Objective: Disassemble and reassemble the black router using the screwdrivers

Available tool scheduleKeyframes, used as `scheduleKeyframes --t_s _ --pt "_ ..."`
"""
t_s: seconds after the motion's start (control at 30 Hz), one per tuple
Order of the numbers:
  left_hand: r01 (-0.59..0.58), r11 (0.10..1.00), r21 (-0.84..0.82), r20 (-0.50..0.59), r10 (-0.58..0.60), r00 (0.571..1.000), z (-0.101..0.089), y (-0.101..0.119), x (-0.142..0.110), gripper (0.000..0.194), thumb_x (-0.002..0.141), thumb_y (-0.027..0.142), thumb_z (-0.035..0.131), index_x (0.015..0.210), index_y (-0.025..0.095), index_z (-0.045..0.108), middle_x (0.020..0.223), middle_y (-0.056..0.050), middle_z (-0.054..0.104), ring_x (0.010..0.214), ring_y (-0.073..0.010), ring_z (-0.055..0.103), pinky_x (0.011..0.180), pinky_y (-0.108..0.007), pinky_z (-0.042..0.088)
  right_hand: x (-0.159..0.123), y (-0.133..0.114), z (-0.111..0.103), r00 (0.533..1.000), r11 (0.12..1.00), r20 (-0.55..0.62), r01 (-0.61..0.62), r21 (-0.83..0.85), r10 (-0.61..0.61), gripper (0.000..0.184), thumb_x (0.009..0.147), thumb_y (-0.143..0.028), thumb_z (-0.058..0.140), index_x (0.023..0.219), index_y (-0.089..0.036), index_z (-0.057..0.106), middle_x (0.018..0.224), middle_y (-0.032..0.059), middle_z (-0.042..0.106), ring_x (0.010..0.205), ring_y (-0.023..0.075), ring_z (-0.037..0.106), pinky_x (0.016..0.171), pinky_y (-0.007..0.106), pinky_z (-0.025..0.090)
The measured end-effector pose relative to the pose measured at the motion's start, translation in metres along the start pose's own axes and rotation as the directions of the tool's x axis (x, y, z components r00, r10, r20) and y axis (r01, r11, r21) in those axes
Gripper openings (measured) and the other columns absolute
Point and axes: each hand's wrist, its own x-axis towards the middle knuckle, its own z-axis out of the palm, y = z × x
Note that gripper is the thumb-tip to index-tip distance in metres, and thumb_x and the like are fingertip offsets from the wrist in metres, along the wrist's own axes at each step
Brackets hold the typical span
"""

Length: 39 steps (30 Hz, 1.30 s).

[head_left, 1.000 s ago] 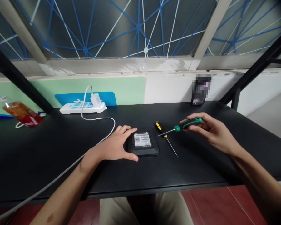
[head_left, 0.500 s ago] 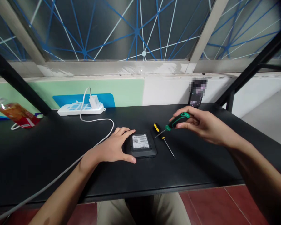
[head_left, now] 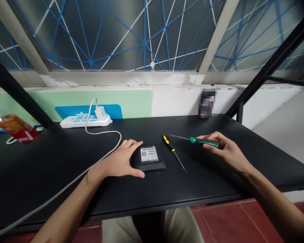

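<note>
A small black boxy device with a white printed label and QR code lies on the black table. My left hand grips it from the left, forefinger along the far side and thumb at the near edge. My right hand is closed round a green-and-black screwdriver, held to the right of the device with its shaft pointing left. The tip is apart from the device, above the handle end of a yellow-and-black screwdriver. That second screwdriver lies on the table just right of the device.
A white power strip with a plugged-in charger stands at the back left. Its white cable runs toward the near left, passing by my left arm. A bottle of orange drink is at far left; a phone leans against the wall.
My right hand has drawn the green screwdriver away from the device, to the right, and its shaft now lies flatter. My left hand stays at the device. The view has shifted slightly.
</note>
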Motion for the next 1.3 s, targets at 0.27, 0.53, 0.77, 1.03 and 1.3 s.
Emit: scheduleKeyframes --t_s 0.27,0.53,0.77,1.03,1.3 --pt "0.002 1.000 0.014 -0.001 -0.002 1.000 -0.001 0.004 -0.001 0.109 0.072 0.073 0.072 0.157 0.021 0.029 0.148 -0.015 0.041 0.137 -0.0363 0.038 0.116 -0.049 0.034 0.008 0.021 0.023 0.986 0.785 -0.022 0.120 -0.608 -0.168 0.024 0.081 -0.042 0.066 0.080 -0.025 0.049 0.089 0.0045 0.065 0.077 0.0203 0.063 0.072 0.034 0.051" --pt "0.034 0.999 0.024 0.034 -0.035 0.999 0.000 0.007 -0.001 0.111 0.073 0.076 0.069 0.158 0.020 0.024 0.159 -0.017 0.029 0.146 -0.0412 0.026 0.118 -0.055 0.029 0.012 0.008 0.028 0.981 0.739 -0.033 0.122 -0.663 -0.192 0.040 0.085 -0.051 0.065 0.108 -0.019 0.056 0.110 0.0094 0.053 0.087 0.0207 0.064 0.078 0.037 0.057" --pt "0.020 0.998 0.052 0.038 -0.022 0.999 0.001 0.012 0.000 0.114 0.074 0.074 0.070 0.158 0.014 0.021 0.161 -0.020 0.026 0.148 -0.0397 0.023 0.119 -0.053 0.028 0.029 -0.053 0.084 0.949 0.790 0.122 0.309 -0.530 -0.290 0.036 0.092 -0.047 0.059 0.113 -0.018 0.060 0.112 0.0109 0.059 0.091 0.0203 0.066 0.085 0.038 0.057" --pt "-0.023 0.998 0.056 -0.011 0.023 1.000 0.007 0.006 -0.001 0.111 0.077 0.074 0.068 0.159 0.019 0.019 0.160 -0.021 0.029 0.148 -0.0417 0.025 0.118 -0.058 0.028 0.040 -0.061 0.154 0.911 0.669 0.388 0.377 -0.641 -0.141 0.044 0.096 -0.049 0.051 0.109 -0.010 0.067 0.106 0.0162 0.066 0.102 0.0299 0.065 0.095 0.044 0.051" --pt "-0.008 0.999 0.031 -0.025 0.009 1.000 0.007 0.013 0.002 0.108 0.076 0.066 0.072 0.159 0.021 0.019 0.158 -0.019 0.033 0.146 -0.0414 0.028 0.116 -0.058 0.031 0.037 -0.050 0.150 0.945 0.716 0.305 0.296 -0.632 -0.121 0.043 0.100 -0.049 0.044 0.099 -0.014 0.069 0.099 0.0122 0.070 0.090 0.0225 0.068 0.086 0.035 0.050"
